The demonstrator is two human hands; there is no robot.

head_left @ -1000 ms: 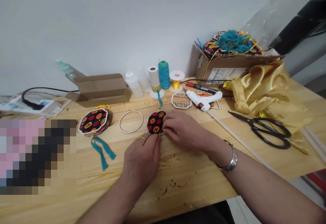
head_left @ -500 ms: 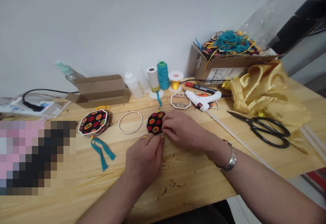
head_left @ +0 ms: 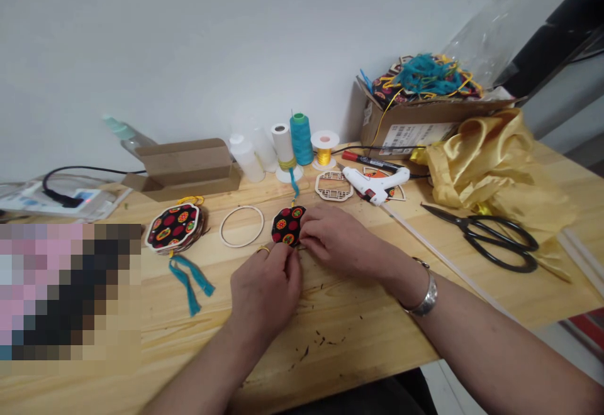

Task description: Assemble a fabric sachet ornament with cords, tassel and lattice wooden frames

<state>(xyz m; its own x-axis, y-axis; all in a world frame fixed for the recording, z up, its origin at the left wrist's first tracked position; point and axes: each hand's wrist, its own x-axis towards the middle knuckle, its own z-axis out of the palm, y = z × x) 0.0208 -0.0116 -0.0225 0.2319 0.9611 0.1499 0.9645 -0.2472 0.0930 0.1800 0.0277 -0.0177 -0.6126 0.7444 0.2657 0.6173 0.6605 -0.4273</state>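
Note:
A black patterned fabric piece (head_left: 286, 224) with red dots and orange flowers lies on the wooden table, a teal tassel (head_left: 295, 181) reaching up from its far edge. My left hand (head_left: 267, 283), a ring on one finger, closes its fingertips on the near edge. On the right side, my right hand (head_left: 335, 236) pinches the same piece, covering much of that side. To the left are a thin wooden ring (head_left: 242, 208) and a stack of framed fabric pieces (head_left: 173, 226) with a teal tassel (head_left: 189, 283).
A white glue gun (head_left: 375, 183) rests by a wooden lattice frame (head_left: 334, 187) and a marker (head_left: 370, 161). Black scissors (head_left: 486, 236) lie right, near gold cloth (head_left: 476, 157). Thread spools (head_left: 302, 140), bottles (head_left: 246, 158) and cardboard boxes (head_left: 189, 170) line the wall.
My left hand has shifted slightly up and left along the near edge of the fabric piece. My right hand stays nearly in place.

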